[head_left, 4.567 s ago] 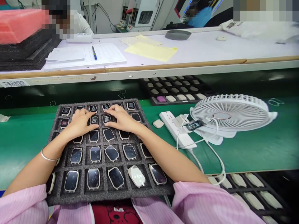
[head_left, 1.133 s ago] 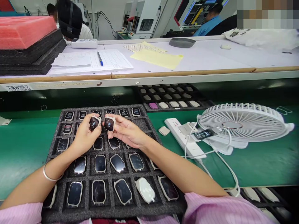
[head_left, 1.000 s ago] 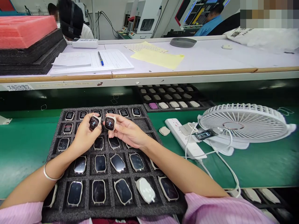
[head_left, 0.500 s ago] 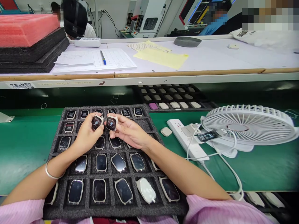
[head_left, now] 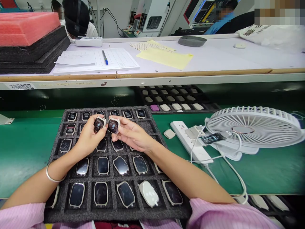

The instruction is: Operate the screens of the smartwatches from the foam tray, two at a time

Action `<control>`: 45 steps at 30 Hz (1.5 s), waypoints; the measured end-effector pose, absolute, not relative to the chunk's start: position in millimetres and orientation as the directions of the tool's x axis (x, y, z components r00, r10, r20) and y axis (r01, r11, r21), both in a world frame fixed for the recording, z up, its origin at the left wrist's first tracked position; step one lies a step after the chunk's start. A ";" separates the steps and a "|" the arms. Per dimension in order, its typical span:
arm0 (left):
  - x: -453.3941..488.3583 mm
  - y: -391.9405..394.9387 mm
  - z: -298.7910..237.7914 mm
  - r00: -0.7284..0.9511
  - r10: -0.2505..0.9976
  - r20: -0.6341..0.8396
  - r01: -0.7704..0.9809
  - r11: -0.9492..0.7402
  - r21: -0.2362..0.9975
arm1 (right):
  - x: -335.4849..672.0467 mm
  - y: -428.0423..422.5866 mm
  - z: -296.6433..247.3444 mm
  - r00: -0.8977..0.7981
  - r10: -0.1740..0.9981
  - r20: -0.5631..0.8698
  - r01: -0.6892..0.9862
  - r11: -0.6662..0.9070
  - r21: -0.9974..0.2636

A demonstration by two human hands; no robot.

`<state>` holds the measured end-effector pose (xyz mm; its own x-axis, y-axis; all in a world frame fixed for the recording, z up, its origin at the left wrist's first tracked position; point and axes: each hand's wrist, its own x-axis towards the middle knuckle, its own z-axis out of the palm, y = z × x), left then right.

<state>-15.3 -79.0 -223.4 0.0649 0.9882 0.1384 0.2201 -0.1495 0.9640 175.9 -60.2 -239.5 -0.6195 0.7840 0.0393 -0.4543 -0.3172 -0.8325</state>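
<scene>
Left hand (head_left: 87, 140) grip pinches the left watch body (head_left: 98, 124); right hand (head_left: 130, 135) grip pinches the right watch body (head_left: 113, 125). Screens face the camera. The bodies sit side by side, almost touching, raised above the foam tray's (head_left: 114, 214) far rows.

No text fully legible.
- White label strip (head_left: 20, 86) on shelf edge, far left: dark printed characters, too small to read.
- Ruled form (head_left: 116, 58) on upper surface: printed table, entries illegible.
- Far-row watches (head_left: 128, 114): lit screens with white text lines, unreadable.
- Left-hand watch (head_left: 98, 124), right-hand watch (head_left: 113, 126): lit faces, nothing readable.
- White bag (head_left: 262, 33), top right: black print, blurred.
- Small cabled meter (head_left: 212, 138): glowing display, digits not legible.
</scene>
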 end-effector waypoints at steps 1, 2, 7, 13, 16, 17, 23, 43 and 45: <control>-15.6 -79.1 -223.4 0.068 0.988 0.142 0.230 -0.154 0.961 | 176.1 -60.1 -239.8 -0.621 0.783 0.038 -0.449 -0.316 -0.836; -15.8 -79.2 -223.4 0.073 0.987 0.144 0.237 -0.157 0.959 | 176.2 -60.1 -240.0 -0.622 0.782 0.037 -0.445 -0.314 -0.839; -16.0 -79.5 -224.1 0.083 0.985 0.150 0.247 -0.166 0.955 | 176.3 -60.1 -239.9 -0.622 0.782 0.041 -0.455 -0.317 -0.832; -16.1 -78.8 -224.7 0.098 0.982 0.164 0.250 -0.184 0.951 | 176.1 -60.5 -238.2 -0.620 0.782 0.053 -0.477 -0.323 -0.817; -16.4 -77.6 -224.0 0.068 0.989 0.130 0.213 -0.142 0.967 | 176.4 -60.3 -236.9 -0.610 0.791 0.041 -0.475 -0.325 -0.818; -16.2 -77.1 -223.3 0.045 0.994 0.101 0.183 -0.107 0.977 | 176.5 -59.9 -236.6 -0.606 0.795 0.029 -0.472 -0.330 -0.818; -14.9 -74.9 -215.4 0.035 0.970 -0.239 -0.128 0.241 0.962 | 177.3 -51.6 -238.1 -0.543 0.831 -0.121 -0.466 -0.418 -0.780; -13.9 -76.0 -213.9 0.107 0.973 -0.204 -0.201 0.222 0.954 | 178.1 -54.3 -241.3 -0.446 0.894 -0.051 -0.338 -0.221 -0.915; -13.5 -76.7 -213.7 0.123 0.973 -0.194 -0.190 0.215 0.958 | 178.4 -54.6 -241.6 -0.438 0.898 -0.043 -0.331 -0.205 -0.921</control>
<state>-13.5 -76.7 -213.7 0.1230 0.9732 -0.1942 -0.1901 0.2151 0.9579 178.4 -54.6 -241.6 -0.4381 0.8979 -0.0427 -0.3313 -0.2055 -0.9209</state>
